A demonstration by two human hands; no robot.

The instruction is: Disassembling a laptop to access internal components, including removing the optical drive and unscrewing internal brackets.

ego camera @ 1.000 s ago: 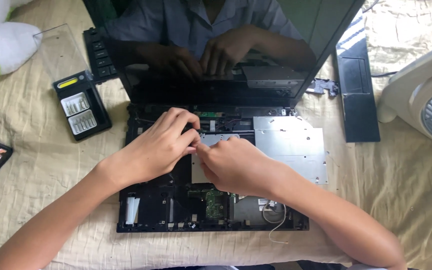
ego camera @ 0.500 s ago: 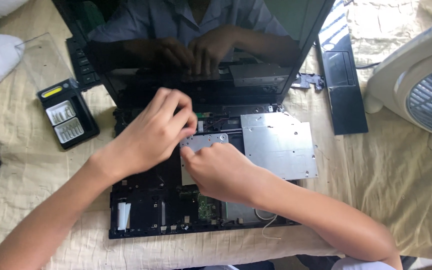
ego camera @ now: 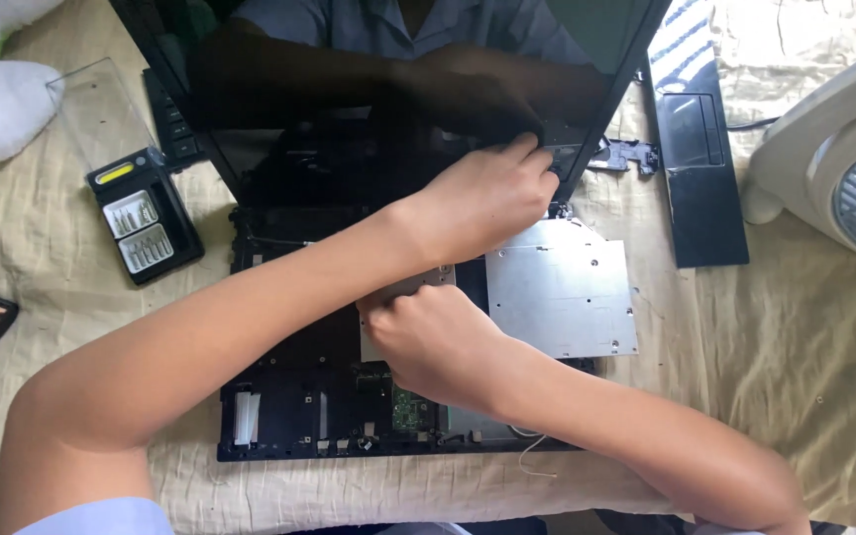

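Black plastic and bare metal are showing in the opened laptop base, which is lying mid-bedsheet with its glossy screen tilted up. I am seeing my left hand reaching across to the screen's right hinge corner, fingers curled; what they grip, I cannot tell. My right hand is pinching a flat silver drive beside the optical drive. A screwdriver bit case is sitting toward the left edge, a white fan at the right.

the opened laptop base lies on the bedsheet. a screwdriver bit case sits left of it, a fan right. the optical drive rests on the base.
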